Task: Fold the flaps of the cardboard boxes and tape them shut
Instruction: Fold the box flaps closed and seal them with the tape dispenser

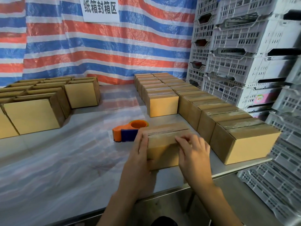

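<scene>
At the near edge of the grey table under a clear plastic sheet [65, 160]: one small brown cardboard box [164, 136], flaps folded down, clear tape along its top seam. The left hand [138, 160] lies flat against its left side, fingers straight and reaching the top edge, gripping nothing. The right hand [193, 154] rests on the near face, fingers loosely bent, tips pressing the taped top front edge; no pinch is visible.

Just behind the box, touching or nearly touching its far left corner: one orange and blue plastic tape dispenser [127, 132], lying on the table.

Right side, running from near to far: two rows of sealed brown cardboard boxes [228, 121], packed side by side, tape on the tops.

Left side, well apart from the held box: a group of open-topped brown cardboard boxes [32, 103], flaps upright.

Far right: stacked grey perforated plastic crates [252, 46].

Rear: a red, blue and white striped tarpaulin [97, 46] bearing a white paper sign with black characters [101, 8].
</scene>
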